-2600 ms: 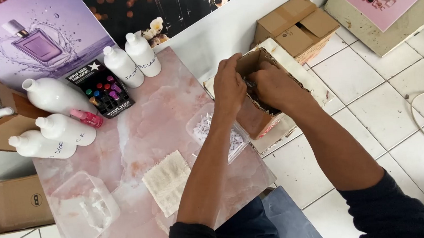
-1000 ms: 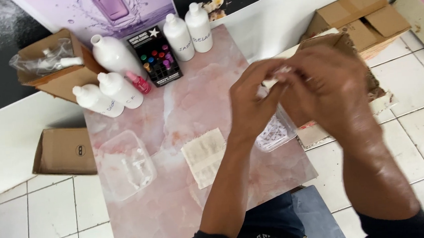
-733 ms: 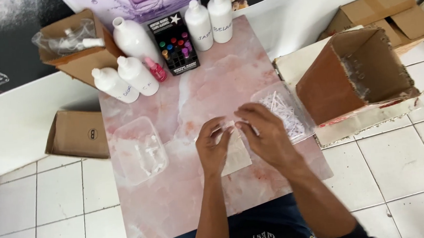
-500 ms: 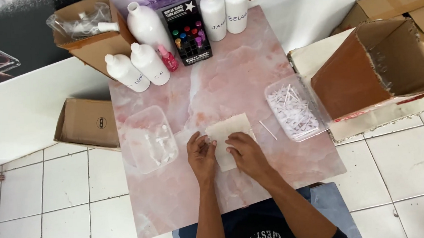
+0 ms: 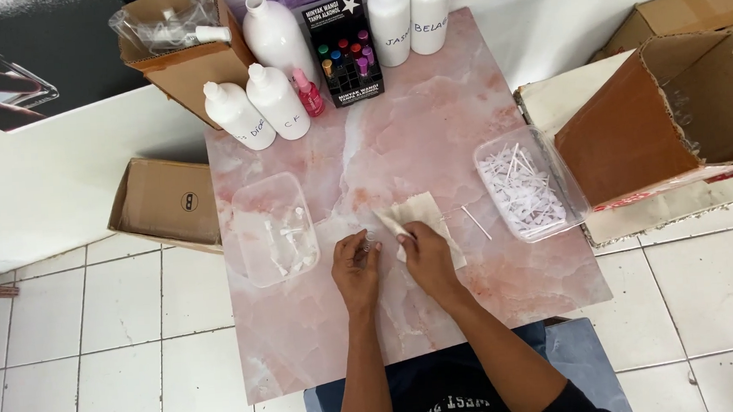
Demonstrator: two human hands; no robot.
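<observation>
Both hands have come down from up near the brown box and now rest low on the pink table [image 5: 429,126], close together. The left hand [image 5: 357,266] pinches a tiny clear thing [image 5: 369,241] between its fingertips; it is too small to tell what it is. The right hand [image 5: 425,257] lies on a cream paper sheet [image 5: 426,211] and pinches one corner of it, lifting that corner up. The tiny thing sits just beside the paper's left edge, near the middle of the table.

A thin white stick [image 5: 475,222] lies alone on the table just to the right of the paper. Past it is a clear tub [image 5: 525,189] full of small white sticks, at the table's right edge. On the other side of the hands is a second clear tub [image 5: 275,228] with a few small clear bits inside.

At the far end of the table stand white bottles [image 5: 275,101], a small pink bottle [image 5: 308,91], and a black box [image 5: 342,50] with little coloured bottles in it. An open cardboard box [image 5: 179,48] holding a plastic bag sits at the far left corner.

A big open brown box [image 5: 675,119] leans beside the table on the right. A flat cardboard box [image 5: 167,201] lies on the white tiled floor [image 5: 95,350] on the left. Nothing lies between the hands and the two tubs.
</observation>
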